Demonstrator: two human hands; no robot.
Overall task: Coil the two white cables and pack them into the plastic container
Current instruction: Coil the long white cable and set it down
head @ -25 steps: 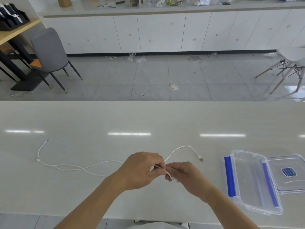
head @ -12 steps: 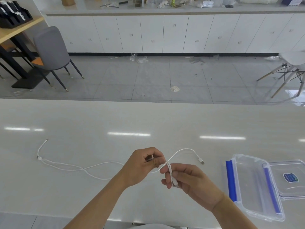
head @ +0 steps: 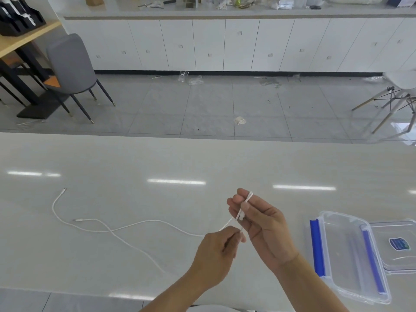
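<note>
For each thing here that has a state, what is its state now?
right hand: raised, holds the first loops of a white cable
left hand: pinches the same cable lower down
second cable: loose on the table, uncoiled
plastic container: open, nothing inside
lid: off, beside the container

Left hand (head: 213,255) fingertips curled under, grip point on cable (head: 144,222) hidden. Cable turns round right hand (head: 258,224) fingers: count unclear, part behind fingers. Can't tell one cable from two where strands cross at 9 o'clock; plug types too small. Lid (head: 400,244) at 3 o'clock cut by right edge, label unreadable. Container (head: 344,255) far wall blends with lid. White chair (head: 400,91) at 2 o'clock cropped. Counter clutter at 12 o'clock too small to identify. Both forearms cut by bottom edge.
</note>
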